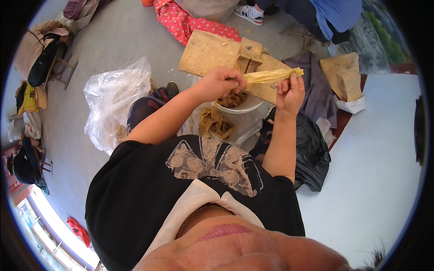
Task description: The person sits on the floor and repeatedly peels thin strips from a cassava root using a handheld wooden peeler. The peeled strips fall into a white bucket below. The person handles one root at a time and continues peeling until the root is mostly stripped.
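Note:
Between my two hands stretches a flattened bundle of pale yellow, pleated strip, thin and fibrous-looking. My left hand pinches its left end with curled fingers. At the other end, the thumb and fingers of my right hand grip it near the folded tip. Just beyond and partly under the bundle lies a wooden board with a wooden block fixed on it; a dark upright slit or blade shows beside the block. Below my hands, a white bucket holds brown curled pieces, partly hidden by the board and my left hand.
Tan strips lie in clear plastic near my lap. A clear plastic bag stands left, a black plastic bag right. Ahead are red floral cloth and another person's shoe. A brown paper sack sits far right.

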The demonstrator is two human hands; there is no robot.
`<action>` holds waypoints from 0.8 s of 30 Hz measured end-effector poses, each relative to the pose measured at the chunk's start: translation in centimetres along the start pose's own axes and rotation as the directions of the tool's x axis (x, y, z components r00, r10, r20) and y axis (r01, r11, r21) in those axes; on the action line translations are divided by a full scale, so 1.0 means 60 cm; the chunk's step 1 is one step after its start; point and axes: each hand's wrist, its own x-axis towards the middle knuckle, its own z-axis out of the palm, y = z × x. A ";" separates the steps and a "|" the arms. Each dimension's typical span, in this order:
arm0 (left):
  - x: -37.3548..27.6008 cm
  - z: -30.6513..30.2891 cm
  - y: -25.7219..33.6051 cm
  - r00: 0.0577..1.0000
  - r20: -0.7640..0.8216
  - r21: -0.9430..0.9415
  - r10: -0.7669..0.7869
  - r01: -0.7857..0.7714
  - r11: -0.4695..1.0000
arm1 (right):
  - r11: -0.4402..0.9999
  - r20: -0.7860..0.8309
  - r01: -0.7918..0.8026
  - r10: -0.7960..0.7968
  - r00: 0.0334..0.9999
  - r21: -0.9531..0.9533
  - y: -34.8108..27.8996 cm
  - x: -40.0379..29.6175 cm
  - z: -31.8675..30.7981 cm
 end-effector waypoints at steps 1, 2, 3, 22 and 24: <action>0.003 -0.002 -0.004 0.976 -0.085 0.199 0.203 -0.183 0.963 | 0.999 0.062 0.008 -0.010 0.998 0.033 0.000 -0.001 0.002; 0.009 -0.008 -0.012 0.904 -0.128 0.400 0.408 -0.330 0.855 | 0.998 0.123 0.013 -0.021 0.992 0.067 0.007 -0.002 0.010; 0.013 -0.008 -0.018 0.790 -0.123 0.583 0.601 -0.433 0.688 | 0.995 0.182 0.016 -0.033 0.983 0.095 0.010 -0.005 0.015; 0.013 -0.004 -0.038 0.998 0.029 -0.024 0.063 -0.062 0.998 | 0.852 0.246 -0.314 0.439 0.864 -0.418 0.076 -0.032 0.054; 0.015 0.000 -0.042 0.994 -0.049 0.005 0.101 -0.101 0.995 | 0.881 0.310 -0.229 0.373 0.874 -0.415 0.057 -0.036 0.065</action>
